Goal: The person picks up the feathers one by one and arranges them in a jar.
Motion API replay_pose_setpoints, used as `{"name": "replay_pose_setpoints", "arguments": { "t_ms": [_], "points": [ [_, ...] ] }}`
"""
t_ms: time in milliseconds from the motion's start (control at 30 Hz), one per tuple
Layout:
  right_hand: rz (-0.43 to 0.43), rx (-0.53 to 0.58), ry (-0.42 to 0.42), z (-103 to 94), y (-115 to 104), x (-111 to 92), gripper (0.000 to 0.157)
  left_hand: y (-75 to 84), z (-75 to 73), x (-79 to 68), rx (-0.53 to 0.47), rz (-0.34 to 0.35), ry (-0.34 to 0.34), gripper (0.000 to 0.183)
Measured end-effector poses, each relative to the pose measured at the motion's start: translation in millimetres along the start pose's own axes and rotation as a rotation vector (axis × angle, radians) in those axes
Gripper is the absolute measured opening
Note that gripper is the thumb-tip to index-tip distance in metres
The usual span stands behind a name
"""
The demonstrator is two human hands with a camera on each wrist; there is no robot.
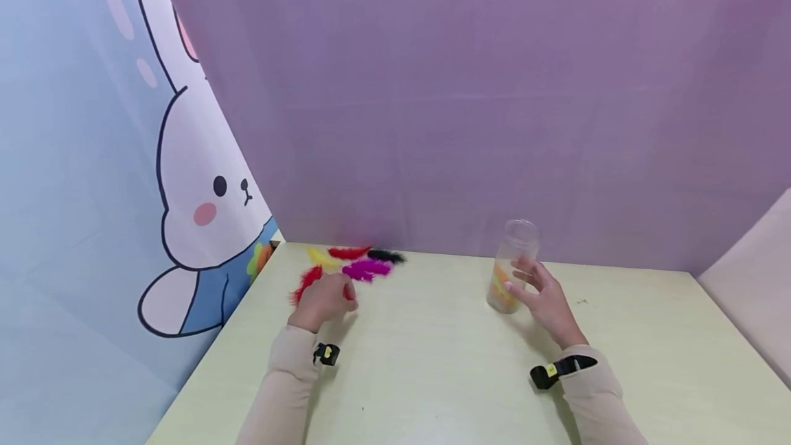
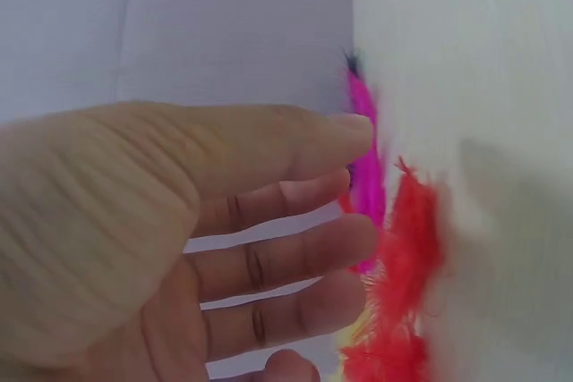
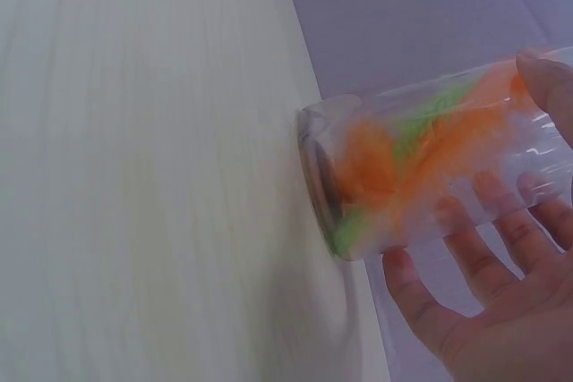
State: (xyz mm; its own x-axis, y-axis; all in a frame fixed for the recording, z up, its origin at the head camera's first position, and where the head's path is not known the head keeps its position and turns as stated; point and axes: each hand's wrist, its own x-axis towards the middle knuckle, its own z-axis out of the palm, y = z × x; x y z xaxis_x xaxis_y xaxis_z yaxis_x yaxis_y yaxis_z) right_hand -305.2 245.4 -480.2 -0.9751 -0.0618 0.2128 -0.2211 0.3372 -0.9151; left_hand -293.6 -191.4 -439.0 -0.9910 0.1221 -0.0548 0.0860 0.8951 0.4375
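My right hand (image 1: 546,301) grips a clear plastic jar (image 3: 430,149), thumb on one side and fingers on the other. Orange and green feathers (image 3: 385,167) lie inside the jar, which leans slightly at the table surface. On the left, my left hand (image 1: 324,299) hovers close over a red feather (image 1: 307,283), its fingers loosely bent. In the left wrist view, red fluff (image 2: 410,248) shows just past the fingertips, outside their grasp. Beyond this hand lie a magenta feather (image 1: 367,269), a yellow feather (image 1: 321,257), another red feather (image 1: 349,253) and a black feather (image 1: 386,255).
The pale wooden table (image 1: 432,362) runs back to a purple cloth wall (image 1: 463,101). A blue curtain (image 1: 68,225) with a cartoon rabbit hangs at the left, and a whitish panel (image 1: 757,280) borders the right side.
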Motion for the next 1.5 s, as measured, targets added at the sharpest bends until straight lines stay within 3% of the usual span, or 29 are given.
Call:
{"name": "replay_pose_setpoints", "arguments": {
  "t_ms": [533,967,1300,1500],
  "points": [
    [0.007,-0.001,0.003,-0.4,0.9,0.1,0.073,-5.1,17.4,8.4,0.08,0.007,0.054,0.021],
    [0.011,-0.007,0.001,-0.5,-0.6,0.0,0.074,-10.0,28.0,13.8,0.151,0.048,0.115,0.018],
    [0.023,-0.006,-0.009,-1.3,-1.9,-0.1,0.077,-1.2,17.9,10.2,0.038,0.056,0.182,0.006],
    [0.023,0.003,-0.007,-0.8,-1.6,0.3,0.075,8.1,7.8,5.9,0.028,0.108,0.278,0.005]
  ]
}}
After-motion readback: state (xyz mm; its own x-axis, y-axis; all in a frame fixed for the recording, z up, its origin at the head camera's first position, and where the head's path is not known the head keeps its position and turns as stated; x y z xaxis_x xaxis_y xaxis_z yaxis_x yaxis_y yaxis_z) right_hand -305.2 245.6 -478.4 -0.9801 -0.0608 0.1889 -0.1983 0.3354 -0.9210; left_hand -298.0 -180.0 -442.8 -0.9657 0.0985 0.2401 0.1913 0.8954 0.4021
